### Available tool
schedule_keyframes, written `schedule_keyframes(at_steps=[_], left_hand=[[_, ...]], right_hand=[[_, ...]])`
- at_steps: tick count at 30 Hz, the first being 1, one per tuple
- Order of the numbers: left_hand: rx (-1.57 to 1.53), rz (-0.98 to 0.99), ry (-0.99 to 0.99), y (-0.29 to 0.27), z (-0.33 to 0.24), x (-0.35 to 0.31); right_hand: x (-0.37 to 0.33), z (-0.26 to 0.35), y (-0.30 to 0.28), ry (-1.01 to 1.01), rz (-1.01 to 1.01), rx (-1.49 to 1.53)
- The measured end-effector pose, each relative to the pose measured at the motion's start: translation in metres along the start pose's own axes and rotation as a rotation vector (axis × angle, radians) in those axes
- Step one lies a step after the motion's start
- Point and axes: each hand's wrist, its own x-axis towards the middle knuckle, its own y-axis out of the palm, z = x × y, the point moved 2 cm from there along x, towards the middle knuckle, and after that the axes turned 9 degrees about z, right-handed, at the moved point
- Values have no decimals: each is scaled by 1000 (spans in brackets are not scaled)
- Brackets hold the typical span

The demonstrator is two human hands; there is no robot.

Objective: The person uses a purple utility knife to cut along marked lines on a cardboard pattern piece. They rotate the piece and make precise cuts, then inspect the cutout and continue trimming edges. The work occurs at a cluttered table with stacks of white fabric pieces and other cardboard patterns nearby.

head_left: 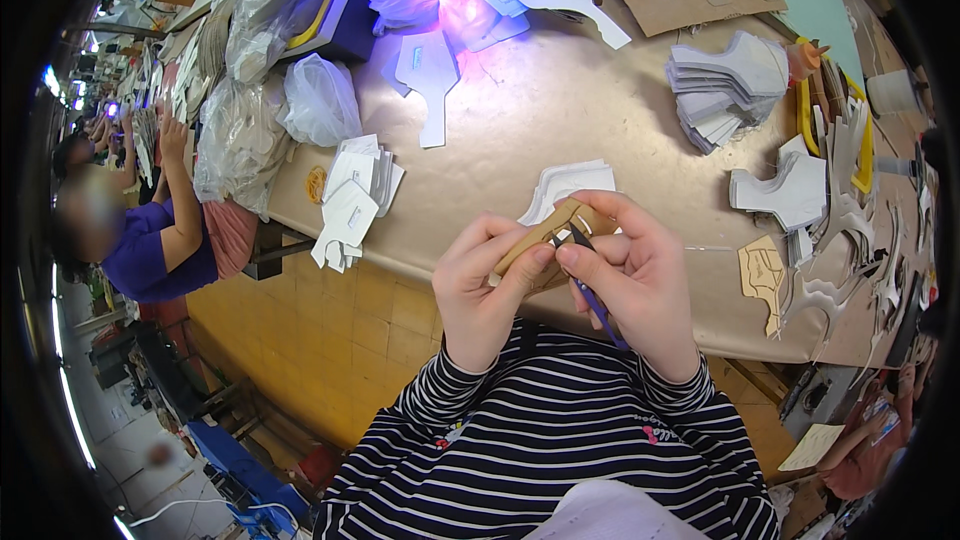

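My left hand (484,285) is closed on one end of a tan, folded piece (541,238) that looks like leather or card, held just above the near table edge. My right hand (640,275) grips its other end and also holds a pair of snips (597,308) with a purple handle and dark pointed blades. The blades lie against the tan piece, close to my thumbs. Part of the piece is hidden by my fingers. Just beyond my hands lies a stack of white cut pieces (570,183).
White cut pieces (352,202) hang over the table's left edge beside rubber bands (316,184). More stacks (728,80) stand at the right, near a tan pattern (762,280). A blue-lit lamp (455,2) shines at the back. A person in purple (165,245) sits at the left.
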Motion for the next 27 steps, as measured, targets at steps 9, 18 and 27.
schedule_keyframes(at_steps=[9,18,27], left_hand=[[49,-72,14,2,-1,0],[121,-89,-7,1,-2,0],[164,-12,-26,-4,-2,6]], right_hand=[[-1,0,7,-117,-50,-187],[0,-3,6,-272,-151,-492],[2,1,-2,-336,-185,-710]])
